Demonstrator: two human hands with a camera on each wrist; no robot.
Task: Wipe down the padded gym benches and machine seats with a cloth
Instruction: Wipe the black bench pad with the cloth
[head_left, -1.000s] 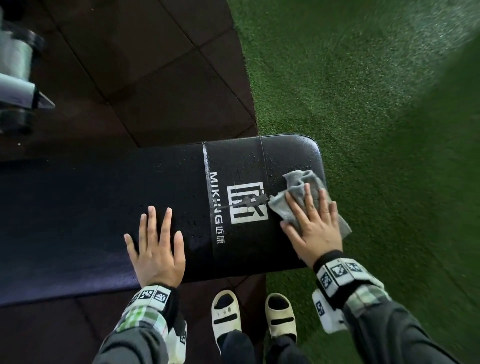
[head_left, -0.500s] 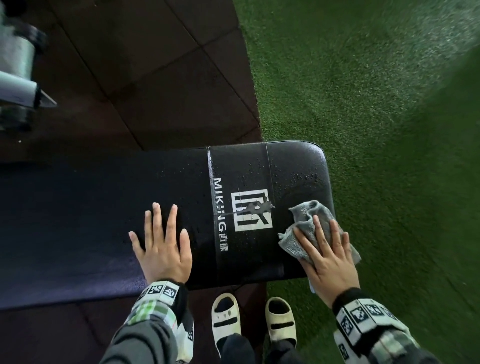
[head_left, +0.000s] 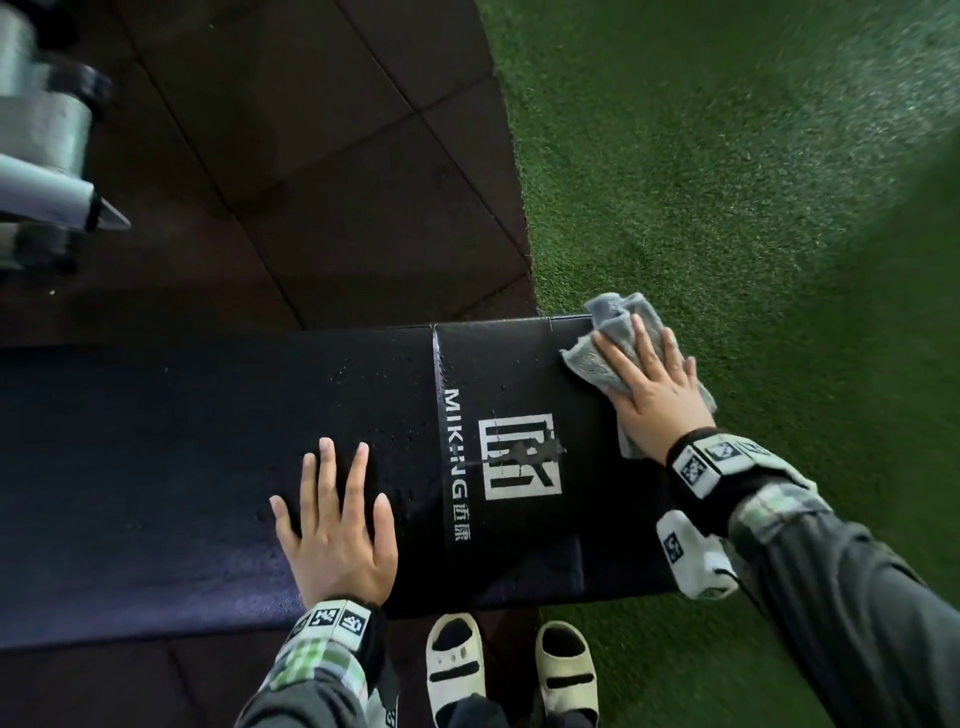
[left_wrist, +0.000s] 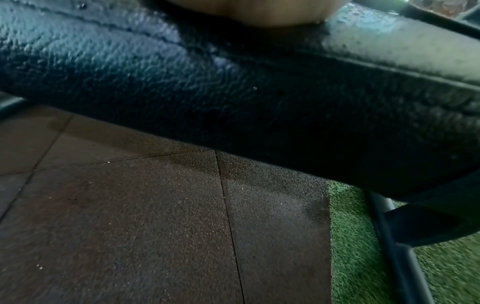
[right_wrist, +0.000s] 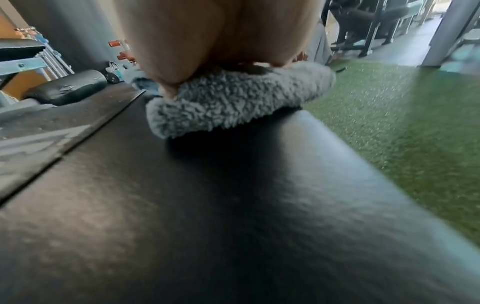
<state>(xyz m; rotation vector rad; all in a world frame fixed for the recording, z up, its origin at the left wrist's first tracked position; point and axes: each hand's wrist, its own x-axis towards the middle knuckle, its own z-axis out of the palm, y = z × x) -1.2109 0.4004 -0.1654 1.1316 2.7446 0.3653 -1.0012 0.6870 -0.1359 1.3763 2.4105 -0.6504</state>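
Observation:
A black padded bench (head_left: 218, 467) with a white logo (head_left: 519, 457) runs across the head view, dotted with water drops. My right hand (head_left: 652, 384) lies flat with straight fingers on a grey fluffy cloth (head_left: 605, 338), pressing it onto the bench's far right corner. In the right wrist view the cloth (right_wrist: 233, 105) bunches under my palm (right_wrist: 215, 37) on the pad (right_wrist: 233, 205). My left hand (head_left: 337, 525) rests flat on the pad near its front edge, fingers spread and holding nothing. The left wrist view shows the pad's side (left_wrist: 233, 92) from below.
Dark rubber floor tiles (head_left: 311, 156) lie behind and under the bench; green turf (head_left: 727, 182) covers the right. A grey machine part (head_left: 41, 156) sits at upper left. My sandalled feet (head_left: 509, 670) stand at the bench's front edge. A bench frame bar (left_wrist: 394, 246) runs below.
My right hand has slid the cloth from the near right edge of the pad up to its far right corner. The left hand has stayed in place.

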